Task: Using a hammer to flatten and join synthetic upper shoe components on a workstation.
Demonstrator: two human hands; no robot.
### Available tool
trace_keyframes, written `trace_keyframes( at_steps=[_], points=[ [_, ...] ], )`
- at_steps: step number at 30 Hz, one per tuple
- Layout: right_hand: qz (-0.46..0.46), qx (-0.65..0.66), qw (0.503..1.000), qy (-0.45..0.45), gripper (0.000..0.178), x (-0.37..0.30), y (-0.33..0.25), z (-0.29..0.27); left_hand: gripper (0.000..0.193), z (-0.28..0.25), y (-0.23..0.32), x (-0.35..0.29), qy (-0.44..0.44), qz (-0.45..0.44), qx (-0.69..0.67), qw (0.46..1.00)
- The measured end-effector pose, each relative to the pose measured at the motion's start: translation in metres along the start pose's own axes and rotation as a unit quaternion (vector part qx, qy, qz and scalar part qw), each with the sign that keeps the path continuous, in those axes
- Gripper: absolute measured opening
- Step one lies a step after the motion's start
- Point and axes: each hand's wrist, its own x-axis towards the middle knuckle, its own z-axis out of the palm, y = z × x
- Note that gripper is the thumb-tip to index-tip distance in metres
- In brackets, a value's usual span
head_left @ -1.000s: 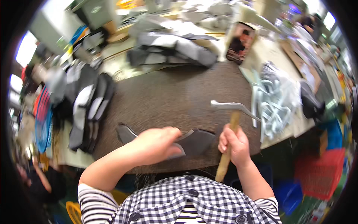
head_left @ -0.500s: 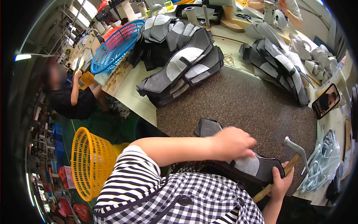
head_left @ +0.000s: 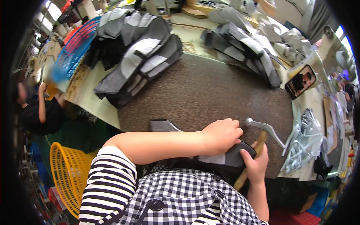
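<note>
A dark grey shoe upper piece (head_left: 237, 154) with a pale patch lies across my lap at the near table edge. My left hand (head_left: 222, 135) is closed over its right part, with fingers curled down at the edge. The forearm hides much of the piece; its far left end shows above the arm. My right hand (head_left: 256, 162) grips the wooden handle of a hammer (head_left: 261, 142), with the thumb pressed on the right end of the upper piece. The hammer's curved metal head (head_left: 264, 125) points up over the brown table surface (head_left: 195, 90).
Stacks of similar upper pieces (head_left: 140, 56) stand at the back left and back right (head_left: 245, 48). A phone (head_left: 300, 81) leans at the right, near pale strips (head_left: 300, 146) in plastic. A yellow basket (head_left: 67, 176) and a blue basket (head_left: 77, 48) are at left; a person in black (head_left: 39, 112) sits beyond.
My view has shifted, so the table scene sits further left. My left hand has gone from spread, blurred fingers above the upper piece to curled fingers on it. The right hand keeps its hold.
</note>
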Motion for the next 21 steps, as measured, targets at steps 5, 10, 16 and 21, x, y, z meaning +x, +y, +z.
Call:
trace_keyframes(
  at_steps=[5, 10, 16, 21],
  points=[
    [-0.012, 0.005, 1.0, 0.007, 0.038, -0.009, 0.009, 0.001, 0.016, -0.004, 0.008, 0.012, -0.085, -0.077, -0.148, 0.982],
    [0.003, 0.012, 1.0, -0.024, 0.028, -0.001, 0.002, -0.009, 0.013, -0.006, 0.003, 0.013, -0.018, -0.03, -0.08, 0.996],
    [-0.166, -0.149, 0.974, -0.028, 0.011, -0.009, -0.019, -0.055, 0.008, -0.001, -0.006, 0.011, 0.03, 0.026, 0.01, 0.999],
    [-0.168, -0.325, 0.928, -0.071, 0.016, -0.013, -0.035, -0.049, 0.007, -0.003, -0.01, 0.016, 0.016, 0.01, -0.025, 1.0]
  ],
)
